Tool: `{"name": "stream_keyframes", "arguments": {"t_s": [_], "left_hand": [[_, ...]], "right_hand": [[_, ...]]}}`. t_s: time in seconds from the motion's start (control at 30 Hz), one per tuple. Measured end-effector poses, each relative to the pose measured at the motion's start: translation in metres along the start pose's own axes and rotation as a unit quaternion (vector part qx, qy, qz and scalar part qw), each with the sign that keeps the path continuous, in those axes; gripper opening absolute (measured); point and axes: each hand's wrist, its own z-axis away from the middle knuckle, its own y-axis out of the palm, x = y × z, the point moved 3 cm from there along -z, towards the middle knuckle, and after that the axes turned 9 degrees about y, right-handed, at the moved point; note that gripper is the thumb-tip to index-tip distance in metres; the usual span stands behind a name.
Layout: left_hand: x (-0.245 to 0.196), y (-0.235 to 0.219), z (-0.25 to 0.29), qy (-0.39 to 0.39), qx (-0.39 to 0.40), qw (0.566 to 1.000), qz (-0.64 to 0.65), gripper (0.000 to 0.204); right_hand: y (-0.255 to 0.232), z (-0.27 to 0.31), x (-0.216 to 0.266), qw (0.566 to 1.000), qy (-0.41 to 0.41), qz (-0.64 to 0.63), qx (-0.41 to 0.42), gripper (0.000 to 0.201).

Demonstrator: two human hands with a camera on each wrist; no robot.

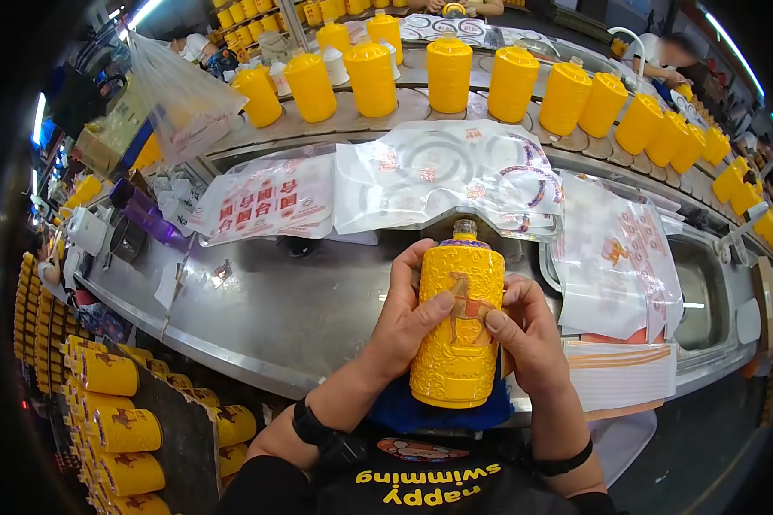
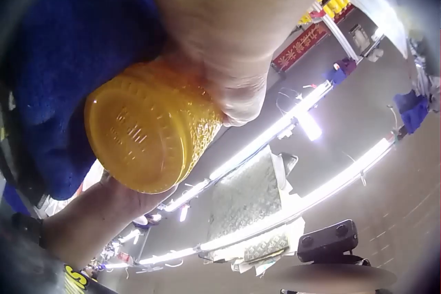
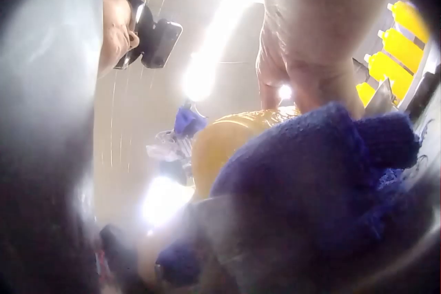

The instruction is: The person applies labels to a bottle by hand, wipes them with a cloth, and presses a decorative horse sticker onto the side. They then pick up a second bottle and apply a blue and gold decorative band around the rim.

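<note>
A yellow embossed bottle [image 1: 455, 369] with a brown horse picture on its front and a clear neck stands nearly upright between both hands. The left hand [image 1: 408, 322] grips its left side, thumb across the front near the horse. On the other side the right hand [image 1: 528, 335] holds it, thumb at the horse's edge. In the left wrist view the bottle's round base [image 2: 134, 128] shows below the left hand [image 2: 227, 39]. A blue cloth [image 3: 303, 163] covers part of the bottle [image 3: 217, 146] in the right wrist view, beneath the right hand [image 3: 310, 39].
Printed sticker sheets [image 1: 447, 172] lie along the back of the metal table [image 1: 275, 300]. Behind them a row of yellow bottles [image 1: 449, 77] stands on a conveyor. At right are a sink [image 1: 700, 296] and more sheets [image 1: 618, 257]; stacked yellow bottles [image 1: 129, 429] fill the lower left.
</note>
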Motion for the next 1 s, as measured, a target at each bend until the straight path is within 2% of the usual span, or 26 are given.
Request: {"name": "stream_keyframes", "arguments": {"t_s": [0.37,0.47,0.6,0.73,0.87,1.0], "left_hand": [[-0.002,0.003,0.001,0.001,-0.002,1.0,-0.007,0.067],[0.0,0.002,-0.001,0.022,-0.009,1.0,-0.02,0.067],[-0.002,0.005,-0.001,0.009,-0.007,1.0,-0.009,0.067],[-0.006,0.009,0.0,0.002,-0.006,1.0,-0.014,0.067],[-0.007,0.012,0.0,-0.002,-0.014,1.0,-0.015,0.069],[-0.006,0.013,-0.001,-0.001,-0.015,1.0,-0.016,0.07]], "right_hand": [[0.003,0.002,0.002,1.0,0.001,-0.015,0.007,0.031],[-0.002,0.003,0.002,0.998,0.033,-0.043,0.01,0.025],[-0.003,0.001,-0.003,0.993,0.083,-0.079,-0.026,0.024],[-0.001,0.001,-0.004,0.999,0.026,-0.033,-0.006,0.026],[-0.007,0.001,-0.008,0.995,0.067,-0.077,0.011,0.029],[-0.002,0.0,-0.006,0.996,0.062,-0.07,-0.005,0.029]]}}
